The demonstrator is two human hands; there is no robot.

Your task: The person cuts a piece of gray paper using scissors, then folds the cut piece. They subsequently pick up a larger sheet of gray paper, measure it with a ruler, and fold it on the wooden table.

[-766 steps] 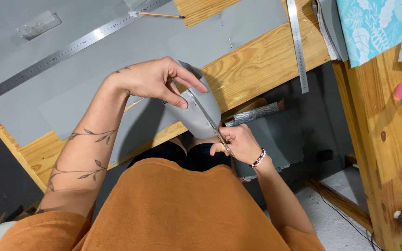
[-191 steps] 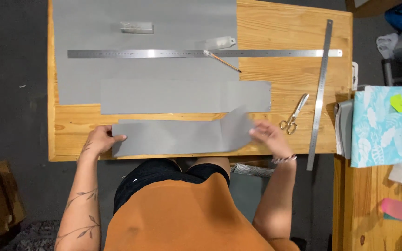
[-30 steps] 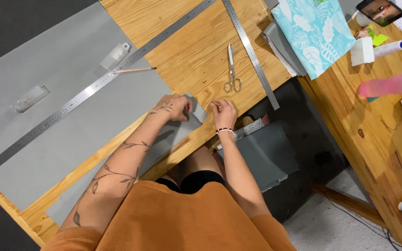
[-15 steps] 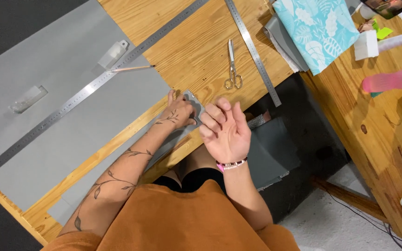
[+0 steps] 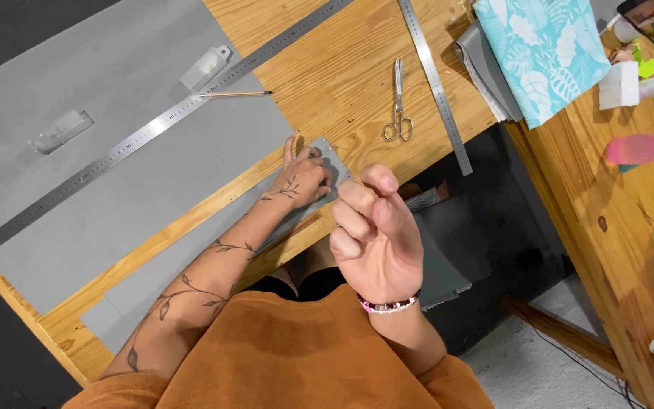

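Observation:
My left hand (image 5: 303,176) lies flat on the end of a long grey fabric strip (image 5: 191,254) near the front edge of the wooden table (image 5: 342,68), pressing it down. My right hand (image 5: 376,227) is raised off the table toward the camera, fingers curled loosely, with nothing visible in it. A pair of scissors (image 5: 397,106) lies on the wood beyond both hands.
A large grey fabric sheet (image 5: 115,174) covers the table's left part, with a long steel ruler (image 5: 168,121), a pencil (image 5: 236,94) and two clear blocks on it. A second ruler (image 5: 434,83) lies right of the scissors. Leaf-print fabric (image 5: 546,53) and clutter are at right.
My right hand has left the strip's end and risen toward the camera, its fingers curling in. The left hand stays on the strip.

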